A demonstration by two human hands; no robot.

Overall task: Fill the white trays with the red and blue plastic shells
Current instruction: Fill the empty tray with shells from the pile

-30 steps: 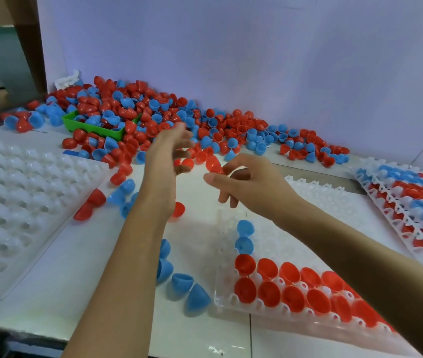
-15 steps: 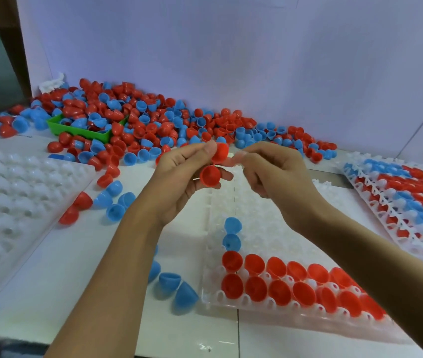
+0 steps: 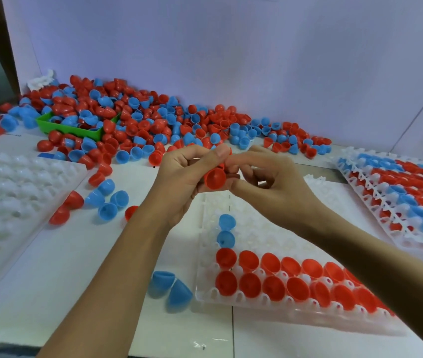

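Observation:
My left hand (image 3: 183,177) and my right hand (image 3: 272,184) meet above the far end of the white tray (image 3: 264,233). Between them sits a red shell (image 3: 215,178), open side facing me, gripped by my left fingers and thumb. My right thumb and fingers touch it from the right, with another red shell partly hidden at my fingertips. The tray holds two rows of red shells (image 3: 272,277) along its near edge and two blue shells (image 3: 226,231) up its left side. A big pile of red and blue shells (image 3: 138,125) lies along the back wall.
A green bin (image 3: 71,127) sits buried in the pile at the left. An empty white tray (image 3: 1,202) lies at the left, and a filled tray (image 3: 406,197) at the right. Loose blue shells (image 3: 169,288) and red shells (image 3: 65,210) are scattered on the white table.
Both hands came back from the pile toward me with red shells. They have closed together, and the shell in my left hand now sits lower between the two hands.

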